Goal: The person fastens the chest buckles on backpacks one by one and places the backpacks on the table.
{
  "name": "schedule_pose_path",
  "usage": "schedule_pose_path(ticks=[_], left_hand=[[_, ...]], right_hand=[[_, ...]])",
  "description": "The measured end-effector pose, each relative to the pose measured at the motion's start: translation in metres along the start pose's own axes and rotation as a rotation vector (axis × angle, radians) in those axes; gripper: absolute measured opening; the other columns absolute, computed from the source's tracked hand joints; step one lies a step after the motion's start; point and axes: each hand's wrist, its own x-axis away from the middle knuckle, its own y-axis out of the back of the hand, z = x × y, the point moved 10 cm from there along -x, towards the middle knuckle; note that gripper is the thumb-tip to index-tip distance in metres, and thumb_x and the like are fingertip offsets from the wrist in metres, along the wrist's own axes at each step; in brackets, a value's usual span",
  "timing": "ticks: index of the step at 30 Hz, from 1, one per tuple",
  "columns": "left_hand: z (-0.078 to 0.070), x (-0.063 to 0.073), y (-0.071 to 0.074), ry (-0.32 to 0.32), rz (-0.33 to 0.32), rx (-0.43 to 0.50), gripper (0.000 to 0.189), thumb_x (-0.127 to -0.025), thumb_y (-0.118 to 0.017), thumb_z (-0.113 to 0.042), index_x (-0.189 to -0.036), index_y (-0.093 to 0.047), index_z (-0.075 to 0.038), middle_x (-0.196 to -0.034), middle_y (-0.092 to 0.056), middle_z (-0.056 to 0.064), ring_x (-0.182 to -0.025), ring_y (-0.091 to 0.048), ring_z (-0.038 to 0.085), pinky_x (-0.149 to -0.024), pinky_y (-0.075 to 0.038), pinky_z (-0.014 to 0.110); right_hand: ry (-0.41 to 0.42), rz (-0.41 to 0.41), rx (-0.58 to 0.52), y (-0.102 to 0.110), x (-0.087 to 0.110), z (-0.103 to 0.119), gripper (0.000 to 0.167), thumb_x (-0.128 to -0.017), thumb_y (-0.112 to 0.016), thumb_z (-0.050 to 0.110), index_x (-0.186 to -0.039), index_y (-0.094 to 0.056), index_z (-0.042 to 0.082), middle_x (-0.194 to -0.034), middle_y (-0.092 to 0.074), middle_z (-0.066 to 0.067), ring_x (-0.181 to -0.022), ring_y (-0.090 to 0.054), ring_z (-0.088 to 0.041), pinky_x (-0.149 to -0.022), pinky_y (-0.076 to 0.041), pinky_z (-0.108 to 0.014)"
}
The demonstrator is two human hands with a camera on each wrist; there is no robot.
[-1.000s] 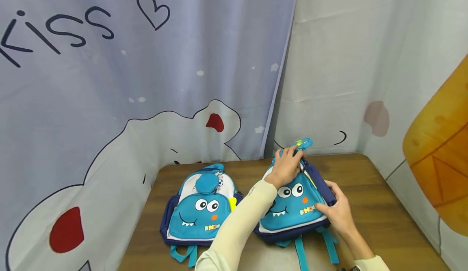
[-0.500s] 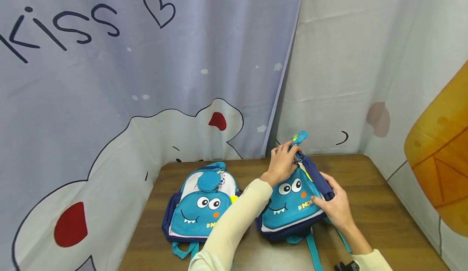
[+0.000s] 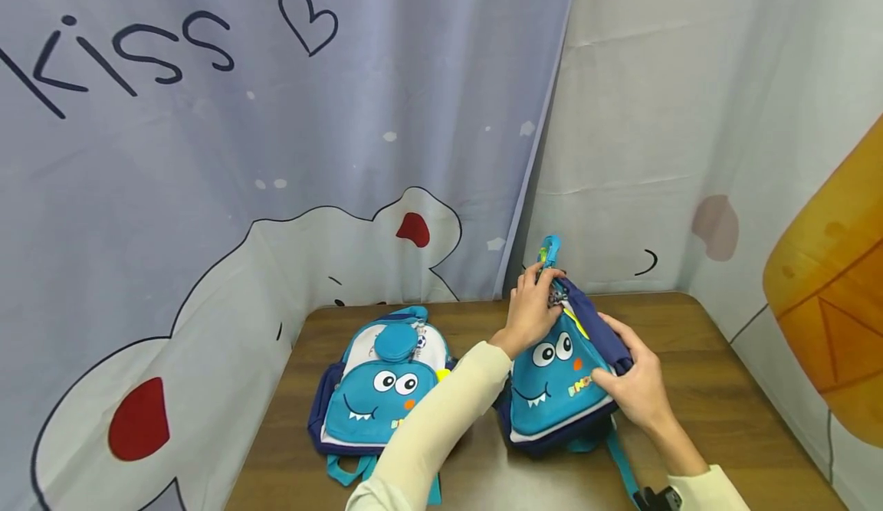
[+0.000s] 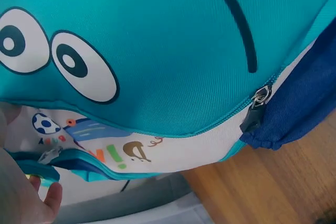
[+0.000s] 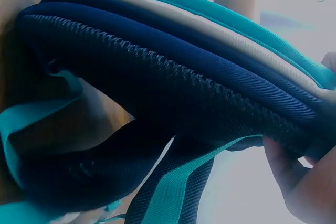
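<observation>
A small teal and navy backpack point(image 3: 552, 400) with a cartoon face stands tilted at the right of the table. My left hand point(image 3: 530, 316) grips its top, just below a teal clip point(image 3: 550, 249) that sticks up. In the left wrist view, the fingers point(image 4: 51, 202) curl at a teal strip at the bag's top; a zip pull point(image 4: 256, 111) hangs at the front pocket's edge. My right hand point(image 3: 638, 384) holds the bag's navy side, thumb toward the front, fingers behind. The right wrist view shows the bag's dark side point(image 5: 173, 87) and teal webbing straps point(image 5: 176, 182) hanging below.
A matching backpack point(image 3: 366, 411) lies face up on the left of the wooden table point(image 3: 710, 388), partly behind my left sleeve point(image 3: 434, 427). Printed curtains point(image 3: 414, 74) hang right behind the table and along its right side.
Both hands have turned and tilted the right backpack: its top clip has swung left and up, and its base has shifted right. The left backpack lies as before.
</observation>
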Motion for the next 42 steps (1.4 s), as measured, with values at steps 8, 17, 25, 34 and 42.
schedule_pose_path(ticks=[8, 17, 25, 34, 42], left_hand=[[0.005, 0.002, 0.012, 0.058, -0.015, 0.072, 0.06, -0.095, -0.078, -0.014, -0.146, -0.053, -0.031, -0.164, -0.039, 0.008, -0.143, -0.048, 0.028, -0.106, -0.049, 0.046], [0.009, 0.008, 0.025, 0.167, -0.056, 0.332, 0.064, -0.095, -0.073, -0.004, -0.15, -0.05, -0.026, -0.158, -0.043, 0.01, -0.135, -0.058, 0.028, -0.104, -0.053, 0.039], [0.006, 0.012, 0.032, 0.165, -0.046, 0.414, 0.062, -0.098, -0.067, -0.002, -0.154, -0.05, -0.024, -0.161, -0.045, 0.011, -0.117, -0.067, 0.024, -0.095, -0.056, 0.033], [0.004, 0.017, 0.028, 0.272, 0.029, 0.689, 0.06, -0.104, -0.051, -0.006, -0.16, -0.049, -0.026, -0.111, -0.076, 0.021, -0.069, -0.07, 0.024, -0.06, -0.056, 0.026], [0.017, 0.023, 0.028, 0.432, 0.051, 0.887, 0.055, -0.104, -0.046, -0.021, -0.158, -0.053, -0.024, -0.146, -0.064, 0.01, -0.113, -0.068, 0.027, -0.09, -0.061, 0.055]], right_hand=[[0.047, 0.01, 0.071, -0.003, -0.004, 0.019, 0.087, -0.077, -0.075, -0.01, -0.155, -0.055, 0.022, -0.131, -0.066, -0.015, -0.089, -0.06, -0.016, -0.067, -0.052, -0.027], [0.151, -0.021, 0.201, -0.003, -0.006, 0.044, 0.09, -0.07, -0.08, -0.009, -0.152, -0.059, 0.021, -0.119, -0.069, -0.015, -0.068, -0.048, -0.019, -0.052, -0.039, -0.029], [0.244, -0.063, 0.269, -0.003, -0.005, 0.065, 0.09, -0.065, -0.08, -0.011, -0.149, -0.062, 0.016, -0.11, -0.071, -0.015, -0.079, -0.051, -0.019, -0.056, -0.043, -0.027], [0.398, -0.085, 0.443, -0.011, 0.003, 0.086, 0.088, -0.063, -0.083, -0.003, -0.148, -0.063, 0.01, -0.124, -0.074, -0.015, -0.097, -0.061, -0.021, -0.066, -0.05, -0.041], [0.404, -0.063, 0.391, -0.032, 0.011, 0.073, 0.097, -0.067, -0.089, 0.012, -0.157, -0.053, 0.017, -0.138, -0.068, -0.017, -0.108, -0.069, -0.032, -0.075, -0.057, -0.053]])
